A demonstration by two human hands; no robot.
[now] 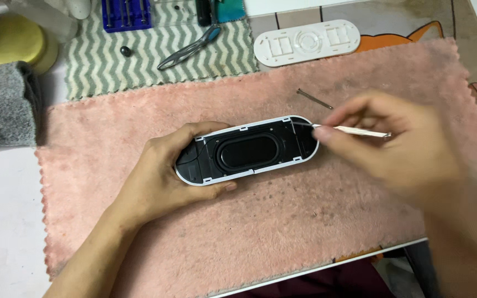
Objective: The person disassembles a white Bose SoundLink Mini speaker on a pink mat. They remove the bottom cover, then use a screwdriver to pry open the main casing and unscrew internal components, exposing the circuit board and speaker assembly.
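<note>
Head view | left hand (164,171) clenched around the oval speaker shell (248,149) on the pink cloth (282,221) | right hand (409,149), blurred, pinching thin tweezers (351,131), tip at the shell's far end | best to steady that hand and keep the tip shallow.

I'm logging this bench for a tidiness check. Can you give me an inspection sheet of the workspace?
Surface: pink fluffy cloth over a white table.
Job's things: opened oval white-rimmed black speaker unit; thin white pointed tool at its right end.
Clutter: white oval cover plate, loose dark screw, metal tweezers, blue screwdriver set, yellow sponge, grey cloth.
Hands: left hand grips the speaker; right hand holds the tool, blurred.
Cables: nothing seen.
Surroundings: green zigzag cloth.
</note>
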